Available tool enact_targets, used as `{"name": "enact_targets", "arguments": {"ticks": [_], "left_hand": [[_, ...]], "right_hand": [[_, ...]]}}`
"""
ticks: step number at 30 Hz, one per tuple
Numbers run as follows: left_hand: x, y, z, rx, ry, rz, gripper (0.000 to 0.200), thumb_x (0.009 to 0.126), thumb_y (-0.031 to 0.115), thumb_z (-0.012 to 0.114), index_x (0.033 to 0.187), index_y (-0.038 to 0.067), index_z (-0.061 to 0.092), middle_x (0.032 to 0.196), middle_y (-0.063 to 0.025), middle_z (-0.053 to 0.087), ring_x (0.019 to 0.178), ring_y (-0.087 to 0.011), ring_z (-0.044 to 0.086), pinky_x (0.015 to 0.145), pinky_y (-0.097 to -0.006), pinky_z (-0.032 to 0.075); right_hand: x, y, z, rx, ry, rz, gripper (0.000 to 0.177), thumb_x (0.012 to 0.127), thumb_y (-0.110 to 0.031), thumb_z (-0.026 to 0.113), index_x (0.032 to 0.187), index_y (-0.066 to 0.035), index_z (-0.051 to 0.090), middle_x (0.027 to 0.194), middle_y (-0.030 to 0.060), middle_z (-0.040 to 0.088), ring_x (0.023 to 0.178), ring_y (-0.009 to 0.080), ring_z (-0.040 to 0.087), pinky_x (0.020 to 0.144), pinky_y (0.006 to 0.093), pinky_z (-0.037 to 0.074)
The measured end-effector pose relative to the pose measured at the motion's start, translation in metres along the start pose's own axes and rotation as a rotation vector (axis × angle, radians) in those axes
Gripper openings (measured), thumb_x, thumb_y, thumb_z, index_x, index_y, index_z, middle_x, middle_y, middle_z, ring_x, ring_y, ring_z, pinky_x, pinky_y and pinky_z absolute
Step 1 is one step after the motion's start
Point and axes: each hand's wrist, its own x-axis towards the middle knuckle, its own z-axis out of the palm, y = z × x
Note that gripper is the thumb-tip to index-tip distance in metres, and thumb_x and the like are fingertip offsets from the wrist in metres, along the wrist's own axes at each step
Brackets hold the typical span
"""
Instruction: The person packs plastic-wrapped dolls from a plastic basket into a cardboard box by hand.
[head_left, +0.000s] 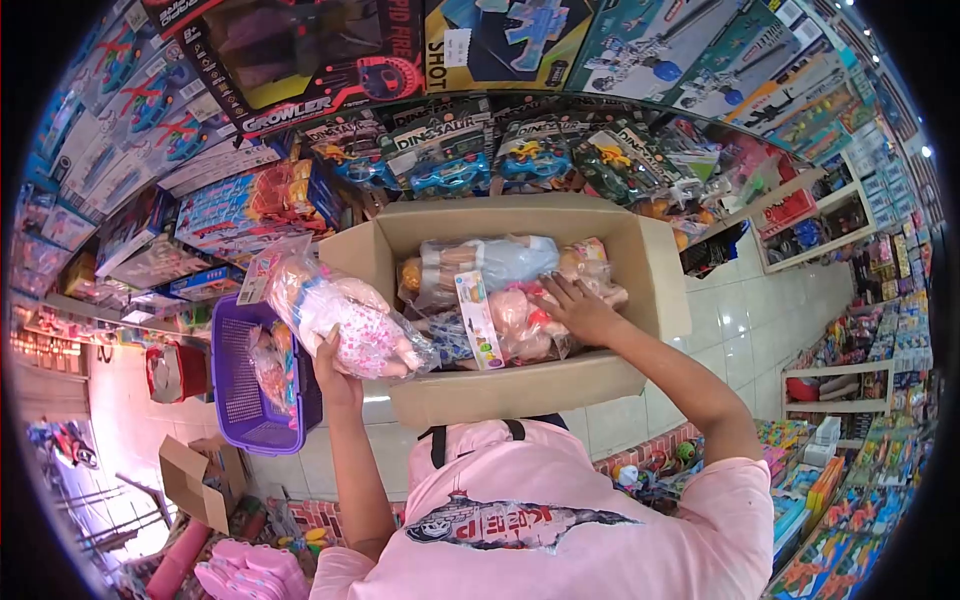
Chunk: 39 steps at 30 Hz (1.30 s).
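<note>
My left hand (pixel 336 372) is closed on a doll in clear plastic (pixel 350 325) with a white and pink flowered dress, held over the left edge of an open cardboard box (pixel 510 395). Inside the box my right hand (pixel 580 308) rests with fingers spread on a wrapped doll in pink and red (pixel 517 318). Behind it lies another bagged doll in light blue and white (pixel 490 268). A printed card (pixel 480 320) stands up among the bags. Part of the lower dolls is hidden by those on top.
A purple basket (pixel 228 400) with bagged dolls stands left of the box. Packaged dinosaur toys (pixel 440 150) hang behind it, below large toy boxes (pixel 300 60). A smaller open carton (pixel 200 485) sits at lower left. Tiled floor (pixel 740 320) shows to the right, beside stocked shelves (pixel 840 390).
</note>
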Motion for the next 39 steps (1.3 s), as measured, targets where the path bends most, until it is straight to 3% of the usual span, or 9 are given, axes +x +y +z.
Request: {"name": "enact_targets", "arguments": {"ticks": [4,12,16,18,20,24,30,36,39], "left_hand": [[-0.012,0.004,0.01,0.056,0.04,0.038,0.052,0.09,0.019,0.054,0.136,-0.001,0.04,0.127,-0.0134,0.055,0.118,-0.0246,0.056,0.102,-0.0396,0.045],[0.002,0.004,0.031,0.206,-0.041,-0.006,0.068,0.084,0.013,0.061,0.143,-0.002,0.031,0.132,-0.0144,0.05,0.119,-0.024,0.055,0.102,-0.0386,0.044],[0.029,0.008,0.06,0.431,-0.224,-0.042,0.07,0.081,0.015,0.066,0.142,-0.001,0.034,0.137,-0.0141,0.047,0.121,-0.0255,0.053,0.102,-0.0386,0.044],[0.031,0.017,0.109,1.101,-0.615,0.272,0.077,0.078,0.025,0.072,0.14,-0.003,0.036,0.132,-0.0198,0.053,0.118,-0.0306,0.057,0.101,-0.0397,0.044],[0.033,0.01,0.14,1.239,-0.728,0.163,0.074,0.075,0.029,0.075,0.135,0.0,0.041,0.126,-0.0218,0.056,0.115,-0.0334,0.059,0.098,-0.0397,0.046],[0.021,-0.029,0.189,1.502,-1.087,0.094,0.074,0.069,0.037,0.078,0.126,-0.001,0.048,0.115,-0.0271,0.062,0.106,-0.041,0.062,0.091,-0.0428,0.048],[0.004,-0.108,0.196,1.221,-1.374,0.015,0.084,0.073,0.035,0.078,0.138,0.002,0.038,0.132,-0.0208,0.052,0.117,-0.034,0.056,0.098,-0.042,0.045],[0.014,-0.128,0.169,1.331,-1.49,0.287,0.066,0.077,0.029,0.075,0.137,0.016,0.051,0.149,-0.0185,0.036,0.14,-0.0389,0.031,0.116,-0.0484,0.026],[0.011,-0.135,0.15,1.787,-1.225,0.03,0.078,0.081,0.05,0.07,0.149,0.029,0.038,0.162,-0.0158,0.007,0.148,-0.0425,0.009,0.118,-0.0564,0.015]], "right_hand": [[0.008,0.003,0.035,0.11,-0.059,0.038,0.068,0.096,-0.02,0.044,0.156,-0.021,0.013,0.16,0.0224,0.01,0.149,0.0397,0.011,0.117,0.052,0.023],[0.017,0.013,-0.022,0.433,-0.324,0.04,0.107,0.068,-0.025,0.08,0.155,-0.017,0.018,0.16,0.0254,0.008,0.148,0.0425,0.01,0.118,0.0509,0.021],[0.016,0.058,-0.017,1.094,0.001,0.195,0.079,0.078,-0.018,0.074,0.147,-0.013,0.036,0.146,0.0196,0.04,0.131,0.033,0.044,0.109,0.0427,0.037],[-0.001,0.059,-0.068,1.161,0.354,0.308,0.065,0.08,-0.018,0.071,0.138,-0.006,0.045,0.136,0.0182,0.047,0.119,0.0286,0.05,0.103,0.039,0.04],[-0.012,0.055,-0.107,1.048,0.785,0.235,0.075,0.077,-0.022,0.076,0.141,-0.003,0.041,0.142,0.0195,0.044,0.127,0.0311,0.046,0.106,0.0396,0.037],[-0.04,0.045,-0.143,0.782,0.765,0.067,0.089,0.074,-0.032,0.08,0.144,-0.001,0.035,0.145,0.018,0.04,0.133,0.0323,0.043,0.107,0.0417,0.036],[-0.051,0.055,-0.087,0.961,-0.078,0.166,0.092,0.063,-0.028,0.084,0.14,-0.005,0.04,0.129,0.0232,0.055,0.118,0.0414,0.054,0.099,0.0431,0.044],[-0.071,0.07,-0.029,0.693,-0.25,0.262,0.079,0.063,-0.028,0.083,0.131,-0.006,0.052,0.125,0.0214,0.058,0.117,0.0378,0.055,0.099,0.0412,0.046],[-0.06,0.066,-0.018,0.66,-0.309,0.275,0.089,0.061,-0.03,0.086,0.137,-0.008,0.045,0.133,0.0206,0.051,0.124,0.0372,0.051,0.102,0.0425,0.045]]}}
